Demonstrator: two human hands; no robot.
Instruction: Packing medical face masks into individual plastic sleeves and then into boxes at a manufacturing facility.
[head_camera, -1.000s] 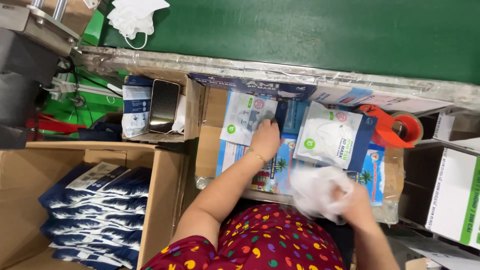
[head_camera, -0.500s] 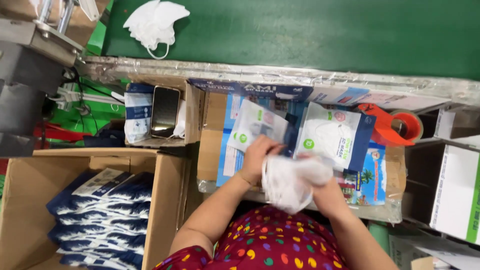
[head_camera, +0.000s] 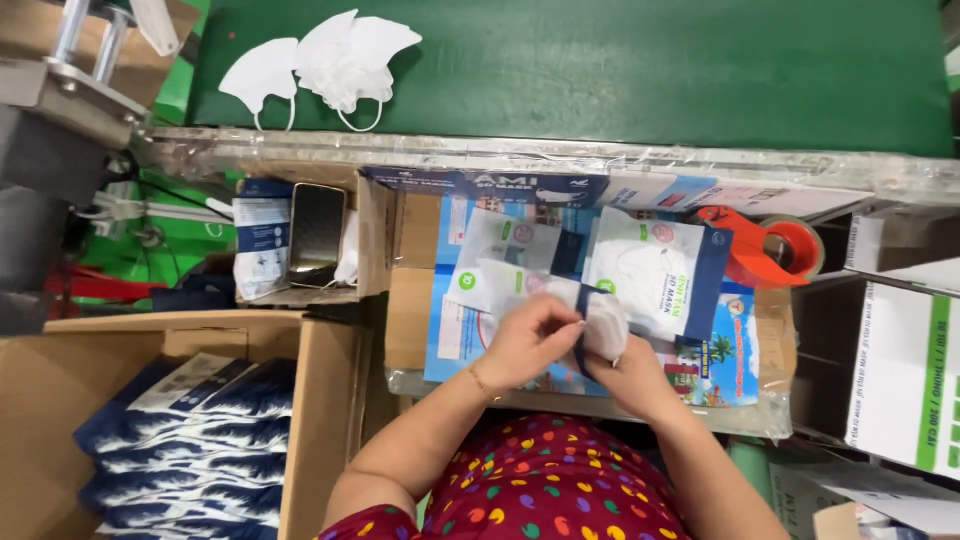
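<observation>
Your left hand (head_camera: 528, 340) pinches the glossy plastic pouch (head_camera: 500, 265); your right hand (head_camera: 625, 372) fingers grip soft folded white masks (head_camera: 605, 325) just beside.

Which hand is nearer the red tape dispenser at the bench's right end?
Right. The right hand sits left of and below the red tape dispenser, gripping folded white masks; the left hand lies farther left, across those masks.
</observation>
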